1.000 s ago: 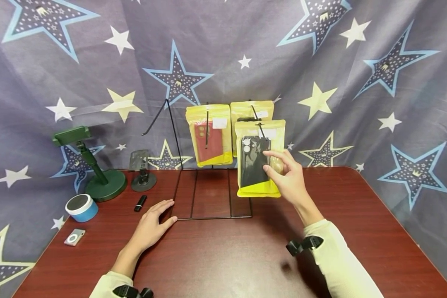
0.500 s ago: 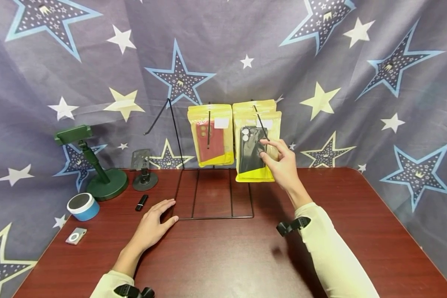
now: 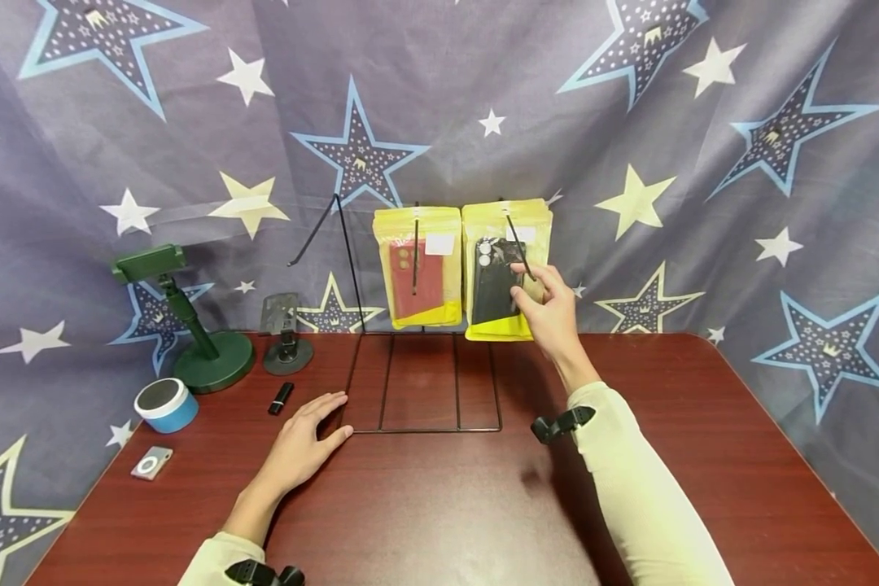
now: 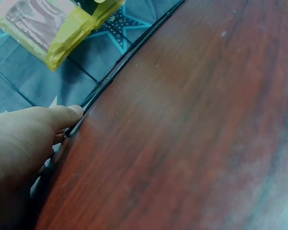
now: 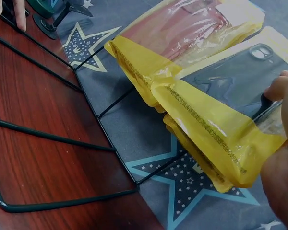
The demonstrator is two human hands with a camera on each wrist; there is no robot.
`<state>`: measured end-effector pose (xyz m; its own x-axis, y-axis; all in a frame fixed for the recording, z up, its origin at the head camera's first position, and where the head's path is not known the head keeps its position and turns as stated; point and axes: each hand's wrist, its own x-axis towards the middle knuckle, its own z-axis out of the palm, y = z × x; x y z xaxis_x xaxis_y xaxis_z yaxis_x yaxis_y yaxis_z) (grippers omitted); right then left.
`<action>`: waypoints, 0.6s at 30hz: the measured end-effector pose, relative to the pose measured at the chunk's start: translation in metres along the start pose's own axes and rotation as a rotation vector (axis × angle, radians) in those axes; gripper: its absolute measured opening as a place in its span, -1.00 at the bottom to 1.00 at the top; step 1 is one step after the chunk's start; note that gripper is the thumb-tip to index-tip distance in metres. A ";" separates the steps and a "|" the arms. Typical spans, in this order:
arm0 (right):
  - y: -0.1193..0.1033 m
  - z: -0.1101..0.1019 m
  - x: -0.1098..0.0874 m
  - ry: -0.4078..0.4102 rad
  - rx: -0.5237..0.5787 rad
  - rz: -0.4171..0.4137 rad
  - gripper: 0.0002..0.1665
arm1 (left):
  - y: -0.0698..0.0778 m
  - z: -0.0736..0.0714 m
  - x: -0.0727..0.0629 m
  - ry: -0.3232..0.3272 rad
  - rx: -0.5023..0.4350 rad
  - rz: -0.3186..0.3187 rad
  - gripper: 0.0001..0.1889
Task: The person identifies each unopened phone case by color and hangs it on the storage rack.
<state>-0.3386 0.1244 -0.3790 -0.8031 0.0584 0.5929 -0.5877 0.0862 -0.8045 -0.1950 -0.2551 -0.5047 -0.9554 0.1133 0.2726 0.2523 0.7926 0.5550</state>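
My right hand pinches the right side of a yellow-edged clear pouch holding a black phone case. In the head view the pouch hangs on the right hook of a black wire rack, the hook's tip beside my fingers. Behind it in the right wrist view, the edge of another pouch shows. On the middle hook hangs a similar pouch with a red phone case. My left hand rests at the rack base's left front corner, thumb touching the wire and fingers spread apart.
The rack's left hook is bare. To the left stand a green phone stand, a small black stand, a blue-and-white round speaker, a black USB stick and a small silver player. A star-patterned cloth hangs behind.
My right hand has moved back along the right hook with the black case's pouch, which now covers most of the pouch behind. The left hand has stayed on the rack base.
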 end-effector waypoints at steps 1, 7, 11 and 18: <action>0.001 0.000 -0.001 0.008 0.001 0.004 -0.57 | 0.000 0.000 0.000 -0.001 -0.001 -0.002 -0.38; 0.018 -0.009 -0.008 0.052 0.063 0.087 -0.60 | 0.000 0.002 0.000 0.001 0.002 0.008 -0.38; 0.029 -0.016 -0.014 0.058 0.156 0.169 -0.64 | 0.000 0.002 0.003 0.004 0.002 0.012 -0.39; 0.045 -0.031 -0.029 0.051 0.369 0.236 -0.65 | -0.005 0.002 0.002 0.003 -0.001 0.010 -0.39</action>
<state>-0.3392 0.1579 -0.4315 -0.9191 0.0834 0.3850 -0.3918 -0.2962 -0.8711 -0.1982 -0.2571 -0.5085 -0.9525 0.1190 0.2804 0.2617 0.7910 0.5530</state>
